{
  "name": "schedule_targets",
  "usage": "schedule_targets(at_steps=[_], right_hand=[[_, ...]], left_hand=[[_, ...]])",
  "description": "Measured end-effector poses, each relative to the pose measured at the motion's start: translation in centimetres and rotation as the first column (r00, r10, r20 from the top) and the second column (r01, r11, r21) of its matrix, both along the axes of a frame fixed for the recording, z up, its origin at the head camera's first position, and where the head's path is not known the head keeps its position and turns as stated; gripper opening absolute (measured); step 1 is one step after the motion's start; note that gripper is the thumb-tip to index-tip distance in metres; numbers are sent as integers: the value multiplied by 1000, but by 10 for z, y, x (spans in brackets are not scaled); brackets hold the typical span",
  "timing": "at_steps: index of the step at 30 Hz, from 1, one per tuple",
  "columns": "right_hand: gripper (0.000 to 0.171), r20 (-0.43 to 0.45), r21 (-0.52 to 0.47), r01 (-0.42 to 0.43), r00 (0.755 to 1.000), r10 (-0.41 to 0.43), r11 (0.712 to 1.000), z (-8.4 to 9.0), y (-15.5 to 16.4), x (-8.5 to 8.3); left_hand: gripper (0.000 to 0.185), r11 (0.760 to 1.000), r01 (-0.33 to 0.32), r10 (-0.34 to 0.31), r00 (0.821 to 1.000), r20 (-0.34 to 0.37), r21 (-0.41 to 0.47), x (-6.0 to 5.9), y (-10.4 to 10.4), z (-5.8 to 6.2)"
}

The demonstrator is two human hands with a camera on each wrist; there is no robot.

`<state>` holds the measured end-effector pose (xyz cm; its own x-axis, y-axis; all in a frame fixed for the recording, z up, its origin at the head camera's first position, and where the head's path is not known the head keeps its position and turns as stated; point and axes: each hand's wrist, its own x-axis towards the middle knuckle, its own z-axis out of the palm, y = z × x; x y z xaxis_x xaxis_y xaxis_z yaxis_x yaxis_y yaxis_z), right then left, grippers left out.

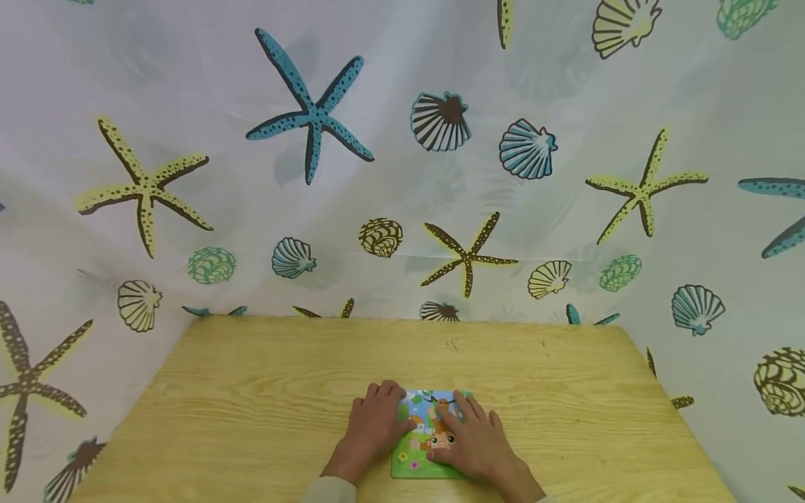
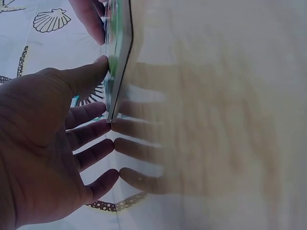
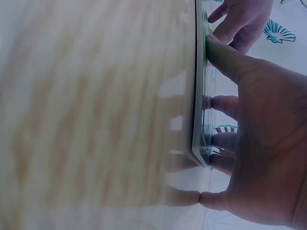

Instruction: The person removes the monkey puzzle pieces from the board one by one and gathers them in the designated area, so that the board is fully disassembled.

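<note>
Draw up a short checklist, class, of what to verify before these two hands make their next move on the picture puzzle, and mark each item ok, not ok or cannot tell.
1. Puzzle lies flat on the table: ok, the wrist views show its edge down on the wood.
2. Left hand on the puzzle: ok, straight fingers rest on its left side.
3. Right hand on the puzzle: ok, fingers spread over its right half.
4. Puzzle well clear of the table edges: cannot tell, the near edge is out of frame.
5. All pieces seated: cannot tell, the hands cover much of the picture.
</note>
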<state>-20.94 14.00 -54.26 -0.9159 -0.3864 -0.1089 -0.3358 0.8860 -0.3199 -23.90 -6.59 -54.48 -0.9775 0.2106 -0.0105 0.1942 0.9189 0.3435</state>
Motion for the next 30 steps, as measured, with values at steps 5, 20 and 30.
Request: schedule_targets(at_steps=[5, 20, 30], right_hand=[[78, 7, -12, -10, 1000, 10, 1000, 1, 0, 2], [74, -73, 24, -87, 993, 89, 996, 4, -3, 0], [76, -74, 16, -78, 994, 79, 997, 4, 0, 2]], left_hand=[[52, 999, -15, 14, 1000, 23, 33, -5, 4, 4], [47, 994, -70, 65, 996, 57, 86, -11, 6, 9], [53, 997, -56, 52, 996, 69, 60, -15, 8, 11]])
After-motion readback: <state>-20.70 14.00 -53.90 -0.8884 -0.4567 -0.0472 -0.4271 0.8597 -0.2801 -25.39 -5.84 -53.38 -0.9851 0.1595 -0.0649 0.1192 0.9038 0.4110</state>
